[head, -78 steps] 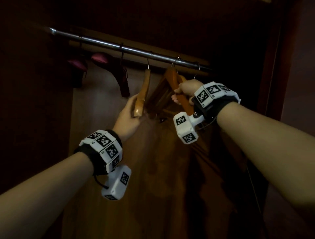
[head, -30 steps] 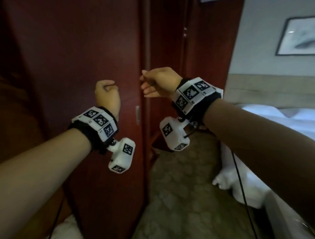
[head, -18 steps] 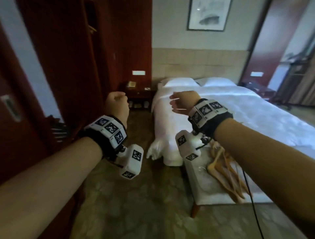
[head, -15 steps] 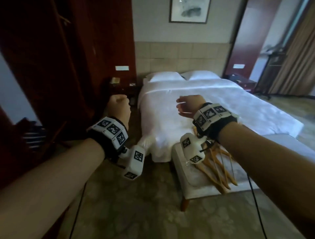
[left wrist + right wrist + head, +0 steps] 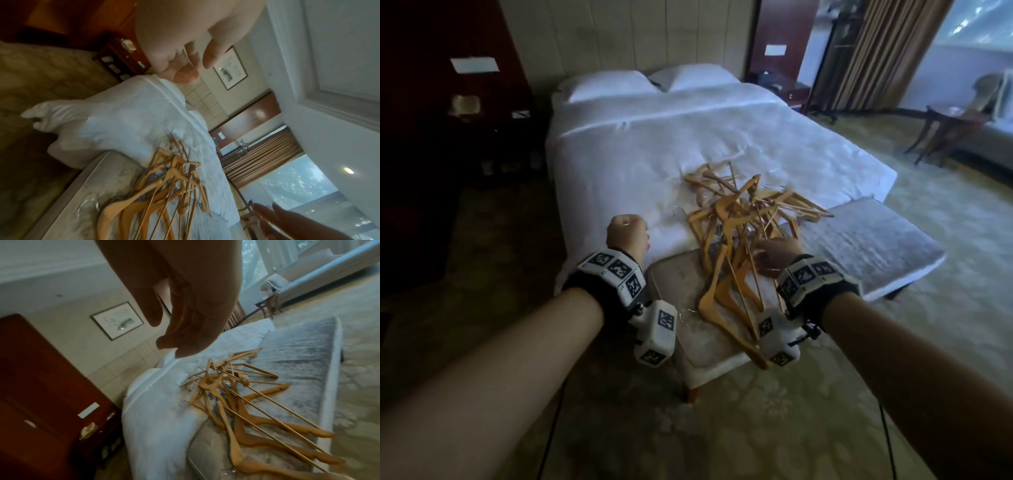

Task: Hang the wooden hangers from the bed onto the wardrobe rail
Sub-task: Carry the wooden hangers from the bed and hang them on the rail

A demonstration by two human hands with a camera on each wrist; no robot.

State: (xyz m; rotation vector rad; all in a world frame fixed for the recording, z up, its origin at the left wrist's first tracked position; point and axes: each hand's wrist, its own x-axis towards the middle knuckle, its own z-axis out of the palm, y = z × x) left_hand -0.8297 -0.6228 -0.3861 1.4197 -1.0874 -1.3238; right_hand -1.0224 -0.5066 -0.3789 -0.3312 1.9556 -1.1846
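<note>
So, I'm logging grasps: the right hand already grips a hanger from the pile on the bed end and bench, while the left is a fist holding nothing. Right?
Not quite. The right hand holds nothing yet; the right wrist view shows its fingers loose above the hangers. The rest stands.

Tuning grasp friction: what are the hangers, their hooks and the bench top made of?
Hangers: wood, light tan, smooth, faint sheen suggests varnish. Hooks: thin, glinting, likely metal wire. Bench top: pale grey fabric with a crushed, velvet-like nap, probably padded.
</note>
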